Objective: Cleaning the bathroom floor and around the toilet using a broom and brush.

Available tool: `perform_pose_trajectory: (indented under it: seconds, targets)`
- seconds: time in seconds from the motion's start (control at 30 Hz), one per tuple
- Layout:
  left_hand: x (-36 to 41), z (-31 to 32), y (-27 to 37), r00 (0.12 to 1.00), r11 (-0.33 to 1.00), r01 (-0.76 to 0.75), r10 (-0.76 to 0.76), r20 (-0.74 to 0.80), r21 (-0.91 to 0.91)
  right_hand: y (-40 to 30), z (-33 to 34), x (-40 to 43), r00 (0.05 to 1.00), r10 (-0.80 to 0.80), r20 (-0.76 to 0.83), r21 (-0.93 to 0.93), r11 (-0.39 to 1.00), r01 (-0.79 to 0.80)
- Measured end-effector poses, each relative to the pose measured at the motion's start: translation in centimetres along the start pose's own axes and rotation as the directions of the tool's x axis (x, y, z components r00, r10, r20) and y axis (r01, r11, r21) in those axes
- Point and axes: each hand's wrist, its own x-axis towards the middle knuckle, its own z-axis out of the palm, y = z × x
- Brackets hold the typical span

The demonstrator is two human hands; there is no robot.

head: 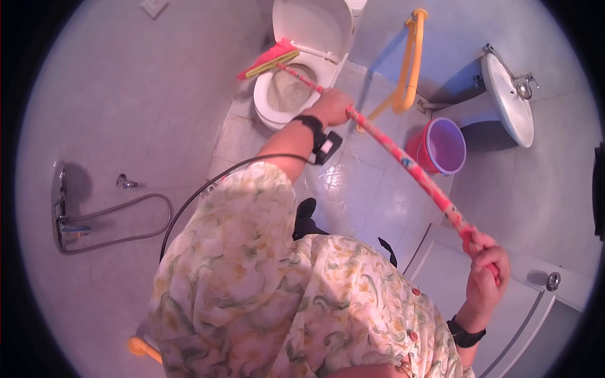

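My left hand (333, 106) is closed around the middle of a long red-and-white patterned mop handle (406, 163). Near the handle's end, at the lower right, my right hand (489, 274) grips it. The mop head (272, 64), a yellow-green bar with pink cloth, is at the rear left of the toilet seat (262, 101), beside the left wall; whether it touches either cannot be told. The toilet lid (312, 23) stands raised behind it. Both wrists wear black bands, the left one with a small box and a cable.
A red bucket with a purple inside (446, 146) stands on the shiny tiled floor (359, 189), below a white washbasin (510, 104). A yellow grab rail (413, 61) is on the wall. At left hang a shower fitting and hose (170, 208). A white door (501, 312) is at lower right.
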Motion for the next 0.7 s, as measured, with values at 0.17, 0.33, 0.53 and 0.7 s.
perform_pose_trajectory:
  seconds: [0.17,0.33,0.53,0.7]
  targets:
    - [-2.3,-0.3,2.8,1.0,0.999,0.017,-0.016,0.019,-0.028,-1.4,-3.2,-0.2,0.997,-0.04,0.059,-0.001,0.999,0.04]
    - [-5.6,0.9,0.7,0.994,0.993,0.112,-0.111,-0.018,0.046,1.8,-2.0,-0.3,0.978,-0.05,0.201,0.048,0.998,0.041]
    - [1.4,1.0,3.7,0.986,0.998,-0.024,0.014,0.164,0.06,0.0,-3.9,-1.2,0.99,-0.115,0.087,0.06,0.992,0.11]
    - [2.6,3.9,11.6,0.972,0.985,-0.17,0.171,0.161,-0.021,-3.2,-7.8,-7.8,0.99,-0.072,-0.118,-0.017,0.997,0.07]
